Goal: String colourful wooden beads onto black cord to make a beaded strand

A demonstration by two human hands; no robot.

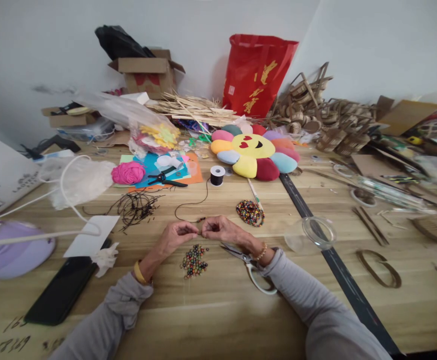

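My left hand (176, 237) and my right hand (223, 230) meet fingertip to fingertip just above the table. Both are closed in a pinch. A black cord (188, 204) runs from a white spool (217, 175) towards them, and a few beads (200, 220) are strung on it beside my right fingers. The right hand pinches this cord. What the left fingertips hold is too small to make out. Right below lies a loose pile of colourful beads (194, 262). White-handled scissors (254, 272) rest partly beneath my right wrist.
A coil of strung beads (251, 213) lies ahead to the right, near a flower-shaped cushion (256, 150). Left are black cord scraps (133, 206), pliers (166, 180), pink yarn (128, 173) and a phone (61, 290). A clear round container (319, 233) sits to the right, by a dark strip (348, 282).
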